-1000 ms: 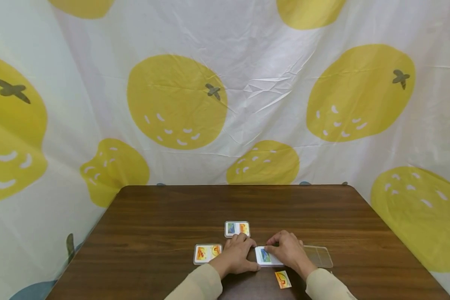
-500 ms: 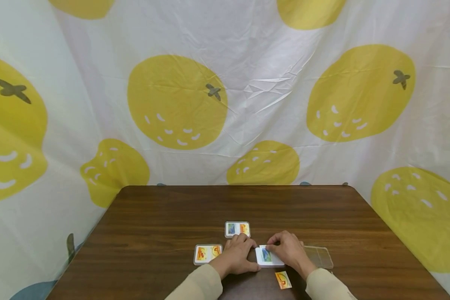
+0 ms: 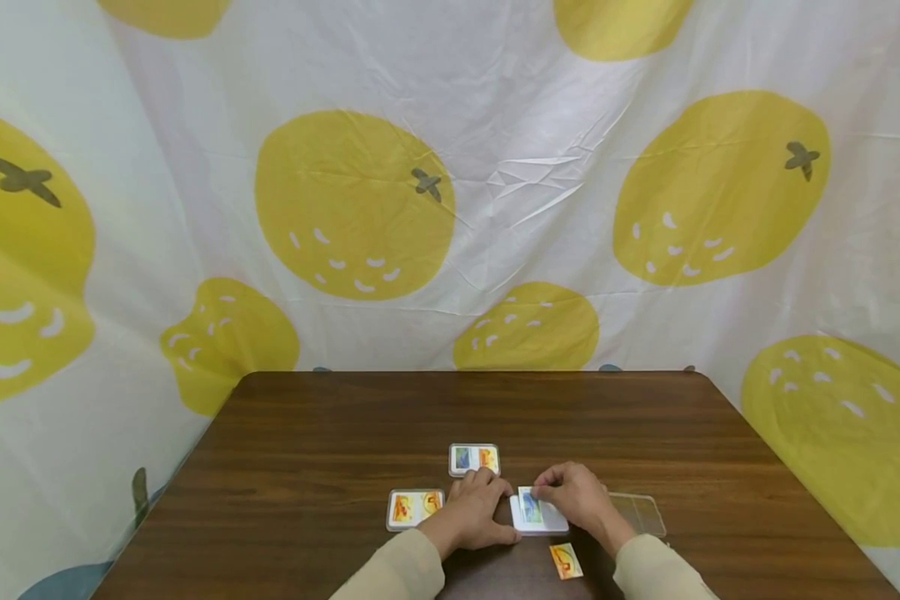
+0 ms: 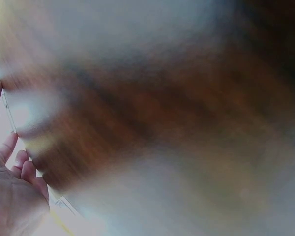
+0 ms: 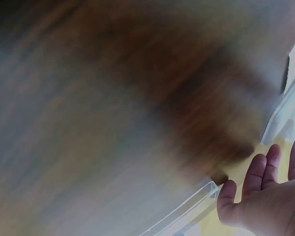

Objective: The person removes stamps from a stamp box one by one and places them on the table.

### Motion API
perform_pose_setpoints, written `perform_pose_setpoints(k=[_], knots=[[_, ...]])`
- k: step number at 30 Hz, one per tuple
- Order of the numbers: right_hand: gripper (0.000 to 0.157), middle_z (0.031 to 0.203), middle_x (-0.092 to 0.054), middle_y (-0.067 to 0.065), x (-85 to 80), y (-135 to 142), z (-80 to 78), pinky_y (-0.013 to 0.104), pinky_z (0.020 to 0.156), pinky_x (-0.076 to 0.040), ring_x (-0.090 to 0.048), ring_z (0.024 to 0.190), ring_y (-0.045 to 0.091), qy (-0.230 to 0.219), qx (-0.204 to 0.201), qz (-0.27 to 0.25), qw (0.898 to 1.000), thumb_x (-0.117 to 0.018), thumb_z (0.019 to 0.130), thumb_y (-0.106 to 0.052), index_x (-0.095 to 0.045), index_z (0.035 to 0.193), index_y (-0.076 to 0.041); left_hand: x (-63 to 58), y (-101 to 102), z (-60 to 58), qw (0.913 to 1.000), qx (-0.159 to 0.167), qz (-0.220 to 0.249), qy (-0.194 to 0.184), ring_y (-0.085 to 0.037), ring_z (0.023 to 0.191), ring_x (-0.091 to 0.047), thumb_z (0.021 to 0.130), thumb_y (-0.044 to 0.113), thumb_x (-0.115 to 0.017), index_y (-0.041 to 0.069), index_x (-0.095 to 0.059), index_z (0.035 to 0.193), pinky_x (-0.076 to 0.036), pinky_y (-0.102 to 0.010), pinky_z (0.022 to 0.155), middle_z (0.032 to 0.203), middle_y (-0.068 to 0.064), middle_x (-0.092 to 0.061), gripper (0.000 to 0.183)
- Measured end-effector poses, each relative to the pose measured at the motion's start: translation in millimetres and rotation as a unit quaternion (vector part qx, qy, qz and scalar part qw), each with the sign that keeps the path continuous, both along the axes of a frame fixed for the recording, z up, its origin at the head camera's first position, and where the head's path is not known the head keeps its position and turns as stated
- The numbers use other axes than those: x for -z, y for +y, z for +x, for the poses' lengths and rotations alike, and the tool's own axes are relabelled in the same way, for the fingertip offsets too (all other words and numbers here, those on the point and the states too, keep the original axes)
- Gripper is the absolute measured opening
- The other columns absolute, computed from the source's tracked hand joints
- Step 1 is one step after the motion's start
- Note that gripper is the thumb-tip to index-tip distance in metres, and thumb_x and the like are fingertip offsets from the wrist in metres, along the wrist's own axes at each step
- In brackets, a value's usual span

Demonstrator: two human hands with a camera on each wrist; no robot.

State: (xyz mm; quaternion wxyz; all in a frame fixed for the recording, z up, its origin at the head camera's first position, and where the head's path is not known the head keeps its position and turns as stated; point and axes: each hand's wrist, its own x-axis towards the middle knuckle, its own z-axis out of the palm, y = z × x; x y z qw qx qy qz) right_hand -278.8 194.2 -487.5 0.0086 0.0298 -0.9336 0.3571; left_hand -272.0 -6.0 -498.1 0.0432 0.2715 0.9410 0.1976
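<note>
In the head view my right hand point(image 3: 579, 502) pinches a small blue-green stamp point(image 3: 529, 505) by its upper right part. The stamp is slightly tilted over a flat white case point(image 3: 547, 523) and reaches past the case's back edge. My left hand point(image 3: 474, 510) lies at the case's left side, thumb at the front corner and index finger at the back corner, holding it between them. The left wrist view catches these fingertips point(image 4: 9, 142) beside the case's bright edge. An orange-yellow stamp point(image 3: 566, 561) lies loose in front of the case.
Behind the left hand is a clear case point(image 3: 474, 448) with two stamps in it. Another case point(image 3: 392, 510) with two orange stamps lies to its left. A transparent lid point(image 3: 645, 510) sits right of the right hand, on the dark wooden table point(image 3: 330, 450).
The blue-green stamp has shifted a little away from me, past the white case's back edge, with the right hand's fingers on it. The left hand has stayed in place.
</note>
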Motion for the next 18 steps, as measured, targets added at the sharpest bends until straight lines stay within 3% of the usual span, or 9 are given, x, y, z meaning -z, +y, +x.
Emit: perform_pose_setpoints(k=[4,11,18], knots=[[0.006,0.083,-0.066,-0.001,-2.0,0.2,-0.3,0.033,0.066,-0.039,-0.050,0.073,0.016,-0.006,-0.002,-0.048,0.999,-0.078,0.083,-0.013,-0.073,0.080,-0.011,-2.1,-0.3,0.7,1.0000,-0.001,-0.002,-0.004,-0.017,0.109,-0.043,0.079,0.048,-0.078,0.020,-0.060,0.120,-0.036,-0.037,0.096,0.117,0.003,-0.048,0.052],[0.006,0.079,-0.064,0.000,-4.0,0.9,-1.0,0.031,0.066,-0.039,-0.050,0.073,0.016,-0.014,0.009,-0.098,0.995,-0.077,0.083,-0.010,-0.073,0.081,-0.006,-1.3,-0.8,-0.4,0.9999,0.002,0.008,-0.009,-0.018,0.109,-0.044,0.080,0.047,-0.079,0.018,-0.060,0.119,-0.035,-0.039,0.096,0.116,0.002,-0.048,0.051],[0.008,0.079,-0.065,0.002,-7.7,1.9,-0.5,0.032,0.066,-0.040,-0.052,0.073,0.016,-0.018,0.017,-0.118,0.993,-0.077,0.083,-0.010,-0.073,0.083,-0.003,10.7,0.6,-6.8,0.9999,-0.002,0.012,-0.006,-0.017,0.109,-0.043,0.081,0.049,-0.077,0.020,-0.060,0.119,-0.034,-0.038,0.097,0.116,0.004,-0.048,0.051]])
